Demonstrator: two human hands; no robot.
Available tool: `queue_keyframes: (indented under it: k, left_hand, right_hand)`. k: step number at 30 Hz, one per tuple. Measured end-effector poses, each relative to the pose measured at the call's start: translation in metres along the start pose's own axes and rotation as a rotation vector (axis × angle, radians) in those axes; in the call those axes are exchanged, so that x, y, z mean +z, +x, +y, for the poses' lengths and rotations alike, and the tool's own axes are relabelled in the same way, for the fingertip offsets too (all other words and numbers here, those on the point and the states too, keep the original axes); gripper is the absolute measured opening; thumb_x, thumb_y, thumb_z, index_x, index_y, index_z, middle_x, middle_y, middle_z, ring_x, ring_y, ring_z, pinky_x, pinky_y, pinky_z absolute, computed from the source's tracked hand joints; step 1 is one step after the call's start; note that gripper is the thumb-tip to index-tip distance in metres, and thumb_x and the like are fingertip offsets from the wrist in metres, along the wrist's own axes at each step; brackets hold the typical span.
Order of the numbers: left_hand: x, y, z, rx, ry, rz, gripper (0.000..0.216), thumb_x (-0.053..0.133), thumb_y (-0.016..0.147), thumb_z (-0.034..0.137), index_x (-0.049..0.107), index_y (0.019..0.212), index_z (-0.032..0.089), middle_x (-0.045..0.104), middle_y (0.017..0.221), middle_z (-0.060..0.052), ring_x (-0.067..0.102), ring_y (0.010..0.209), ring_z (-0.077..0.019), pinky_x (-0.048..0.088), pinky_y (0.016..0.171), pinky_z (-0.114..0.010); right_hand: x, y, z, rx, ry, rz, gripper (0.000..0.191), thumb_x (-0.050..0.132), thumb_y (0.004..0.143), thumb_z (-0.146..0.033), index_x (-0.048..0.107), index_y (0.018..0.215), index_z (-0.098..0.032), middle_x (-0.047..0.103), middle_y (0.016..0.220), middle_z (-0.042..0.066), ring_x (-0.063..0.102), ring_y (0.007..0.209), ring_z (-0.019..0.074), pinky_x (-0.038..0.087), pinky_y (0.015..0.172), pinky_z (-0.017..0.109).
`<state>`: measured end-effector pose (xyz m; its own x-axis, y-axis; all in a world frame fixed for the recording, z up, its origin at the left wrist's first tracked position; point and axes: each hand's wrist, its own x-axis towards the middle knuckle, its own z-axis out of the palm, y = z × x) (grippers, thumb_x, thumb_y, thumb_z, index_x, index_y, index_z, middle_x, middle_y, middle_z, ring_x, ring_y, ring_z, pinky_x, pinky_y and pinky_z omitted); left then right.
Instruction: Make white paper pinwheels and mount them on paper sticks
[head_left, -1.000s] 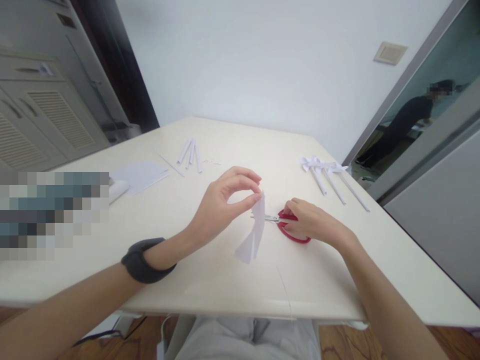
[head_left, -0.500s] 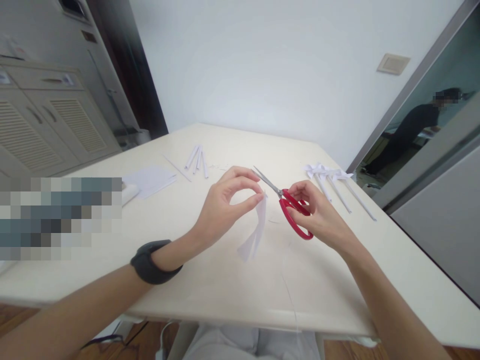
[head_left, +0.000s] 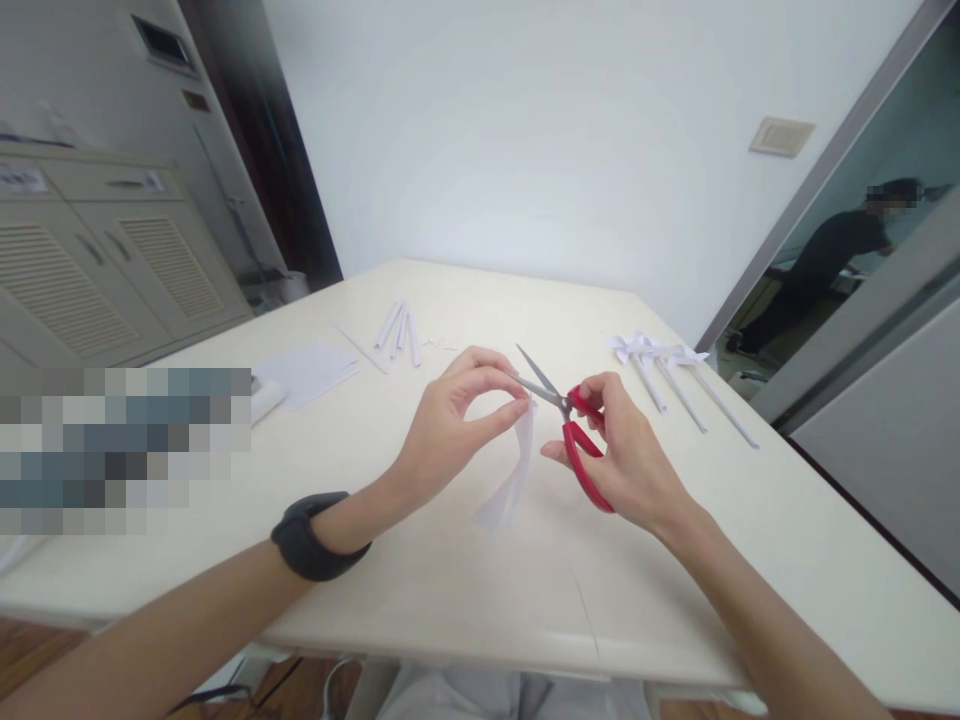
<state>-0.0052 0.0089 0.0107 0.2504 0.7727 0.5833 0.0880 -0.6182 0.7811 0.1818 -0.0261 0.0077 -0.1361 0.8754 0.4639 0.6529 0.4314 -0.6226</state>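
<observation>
Between the thumb and fingertips of my left hand (head_left: pixel 469 420), a folded piece of white paper (head_left: pixel 511 475) is pinched at its upper end and hangs down over the table. My right hand (head_left: pixel 626 450) is closed around the red handles of a pair of scissors (head_left: pixel 589 465). The blades are spread apart and point left, the lower one close to my left fingertips and the top of the paper. Whether a blade touches the paper I cannot tell. A thin thread-like strand (head_left: pixel 585 605) lies by the table's front edge.
Several rolled paper sticks (head_left: pixel 397 335) lie beyond my left hand, near a stack of white paper sheets (head_left: pixel 307 375). Paper pinwheels on sticks (head_left: pixel 664 360) rest at the right. A wall borders the table's far side; a person (head_left: pixel 832 265) is beyond the doorway.
My right hand has spread the scissor handles, so the blades have opened wide. The lower blade now sits nearer the paper. My left hand still pinches the paper.
</observation>
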Motion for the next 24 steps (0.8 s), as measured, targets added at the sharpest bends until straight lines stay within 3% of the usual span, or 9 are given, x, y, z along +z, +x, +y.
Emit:
queue_keyframes:
  k: [14, 24]
  left_hand:
    - [-0.0009, 0.0006, 0.0028, 0.026, -0.007, -0.011, 0.005, 0.061, 0.078, 0.019, 0.065, 0.077, 0.022, 0.053, 0.096, -0.004, 0.053, 0.096, -0.019, 0.042, 0.091, -0.035]
    - [-0.0022, 0.0014, 0.0002, 0.017, -0.015, -0.024, 0.007, 0.06, 0.078, 0.016, 0.065, 0.078, 0.021, 0.052, 0.097, -0.004, 0.053, 0.095, -0.0179, 0.041, 0.091, -0.033]
  right_hand:
    - [-0.0009, -0.0005, -0.0014, -0.09, -0.038, 0.013, 0.042, 0.071, 0.067, -0.025, 0.041, 0.097, -0.023, 0.055, 0.095, 0.003, 0.055, 0.085, 0.0194, 0.046, 0.075, 0.034]
    - [-0.0022, -0.0013, -0.0011, -0.129, -0.119, 0.035, 0.031, 0.062, 0.072, -0.023, 0.042, 0.096, -0.022, 0.054, 0.094, 0.002, 0.054, 0.084, 0.0179, 0.046, 0.069, 0.031]
